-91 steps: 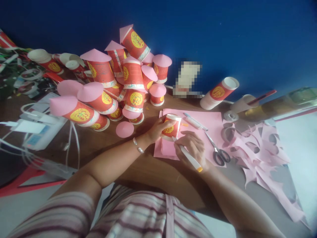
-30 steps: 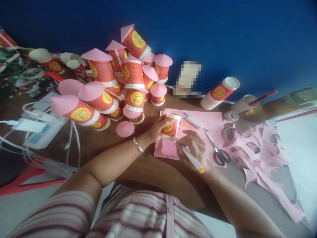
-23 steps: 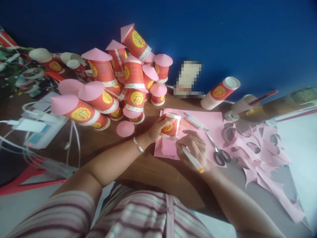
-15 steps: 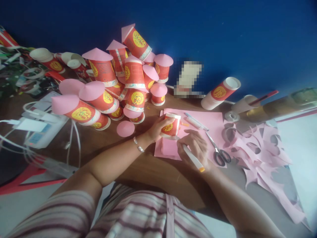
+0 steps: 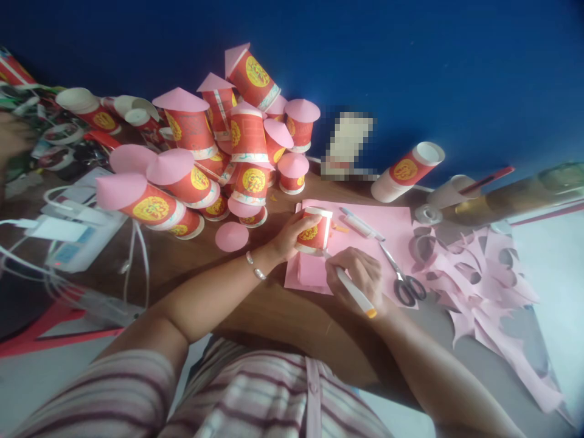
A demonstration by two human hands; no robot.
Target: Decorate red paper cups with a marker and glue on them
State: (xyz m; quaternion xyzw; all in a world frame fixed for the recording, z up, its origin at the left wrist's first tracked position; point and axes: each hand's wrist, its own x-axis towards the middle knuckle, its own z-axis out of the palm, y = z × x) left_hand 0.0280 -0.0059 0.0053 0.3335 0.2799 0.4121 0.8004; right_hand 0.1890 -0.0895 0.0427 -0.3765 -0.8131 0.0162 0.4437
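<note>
My left hand (image 5: 288, 236) is wrapped round a red paper cup (image 5: 314, 231) with a yellow round emblem and white edges. The cup is tilted above a stack of pink paper (image 5: 387, 225). In my right hand (image 5: 360, 274) is a white utility knife (image 5: 356, 292) with an orange end, its tip at the cup's lower rim. Scissors (image 5: 404, 283) with black handles lie on the paper right of that hand. A capped pen (image 5: 362, 225) rests beyond it, close to small orange scraps (image 5: 340, 229).
Red cups with pink cone tops (image 5: 249, 134) are piled at the back left. Pink paper offcuts (image 5: 479, 274) cover the right side. A stack of cups (image 5: 406, 170) leans near the blue wall. White cables and a power strip (image 5: 75, 237) lie left. A blurred hand (image 5: 16, 140) shows at the left edge.
My right hand has shifted slightly down, its fingers more closely curled round the knife. The cup has tipped slightly in my left hand. A blurred hand has come in at the far left.
</note>
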